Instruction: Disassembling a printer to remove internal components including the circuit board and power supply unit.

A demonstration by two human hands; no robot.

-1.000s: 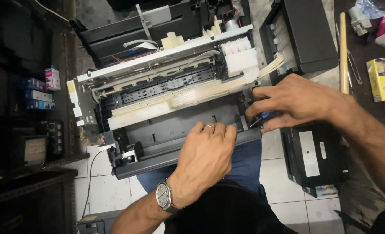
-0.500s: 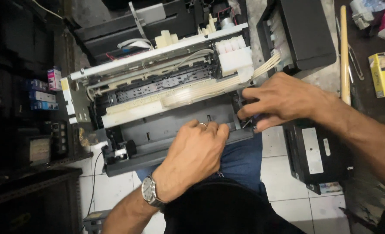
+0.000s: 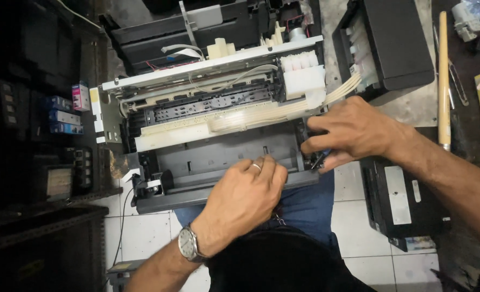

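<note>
Head view: the opened printer (image 3: 213, 130) rests across the person's lap, long axis running left to right. The left hand (image 3: 248, 192) lies curled, palm down, on its near front edge. The right hand (image 3: 351, 132) pinches a small dark tool (image 3: 320, 158) at the printer's right end.

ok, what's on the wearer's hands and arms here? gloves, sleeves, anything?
No gloves and no sleeves in view: both forearms are bare. The left hand has a light metal ring on one finger and a round silver-cased wristwatch with a pale dial on a dark strap. The right hand shows no ring, watch or band.
</note>
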